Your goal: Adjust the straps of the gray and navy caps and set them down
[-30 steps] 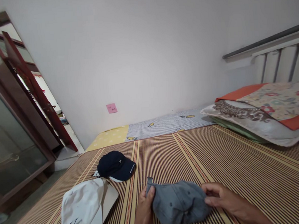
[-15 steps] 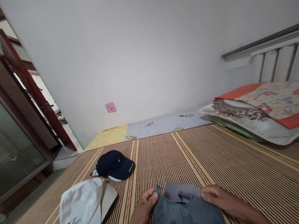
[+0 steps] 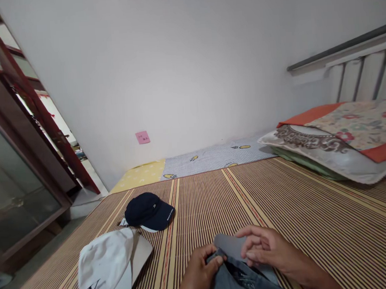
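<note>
While left hand point(image 3: 201, 271) pinches the gray baseball cap point(image 3: 226, 284) at its rim, likely steadying it, right hand point(image 3: 269, 248) sits half-open over the brim point(image 3: 227, 244), contact unclear.

The white cap point(image 3: 104, 265) reads "CK" in dark letters on its front.

Left hand point(image 3: 203, 267) pinched, thumb on fingers; right hand point(image 3: 261, 247) fingers loosely curled, probably not gripping, forearm angled in.

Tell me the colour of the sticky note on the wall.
The note is pink, in the head view.
</note>
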`<state>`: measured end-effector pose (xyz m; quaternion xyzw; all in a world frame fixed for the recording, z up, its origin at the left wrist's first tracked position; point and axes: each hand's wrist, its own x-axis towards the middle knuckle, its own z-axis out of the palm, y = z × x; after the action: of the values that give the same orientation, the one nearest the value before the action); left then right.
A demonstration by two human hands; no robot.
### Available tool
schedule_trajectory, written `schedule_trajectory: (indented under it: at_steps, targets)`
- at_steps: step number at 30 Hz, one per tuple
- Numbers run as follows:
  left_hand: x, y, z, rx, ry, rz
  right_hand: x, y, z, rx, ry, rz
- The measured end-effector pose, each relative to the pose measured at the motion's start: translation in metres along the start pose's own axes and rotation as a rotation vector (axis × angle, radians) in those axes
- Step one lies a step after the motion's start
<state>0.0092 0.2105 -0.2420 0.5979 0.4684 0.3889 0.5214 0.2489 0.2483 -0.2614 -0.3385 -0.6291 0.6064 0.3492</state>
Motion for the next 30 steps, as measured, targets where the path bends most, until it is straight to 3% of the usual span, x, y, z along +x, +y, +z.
schedule_trajectory:
  at_steps: [5,11,18,20,23,27,30]
  targets:
    - [-0.005,0.009,-0.001,0.143,-0.001,0.001,-0.002,0.015,-0.011,-0.397,0.166,0.030]
    - [0.000,-0.001,0.001,0.048,-0.036,-0.003,0.007,0.042,0.015,-0.555,0.111,0.265]
    - [-0.001,0.005,0.002,-0.042,-0.059,0.002,0.005,0.038,0.029,-0.739,0.103,0.263]
    - [-0.001,0.005,0.004,-0.114,-0.059,-0.030,0.006,0.041,0.028,-0.634,0.055,0.233]
    - [-0.001,0.003,0.008,-0.274,-0.102,-0.034,0.010,0.037,0.026,-0.261,-0.024,0.115]
    - [0.001,-0.005,0.011,-0.526,-0.134,0.005,0.011,0.014,0.018,0.150,0.000,-0.002]
    - [0.002,-0.007,0.011,-0.590,-0.114,0.004,0.004,-0.004,0.011,0.357,0.041,-0.061]
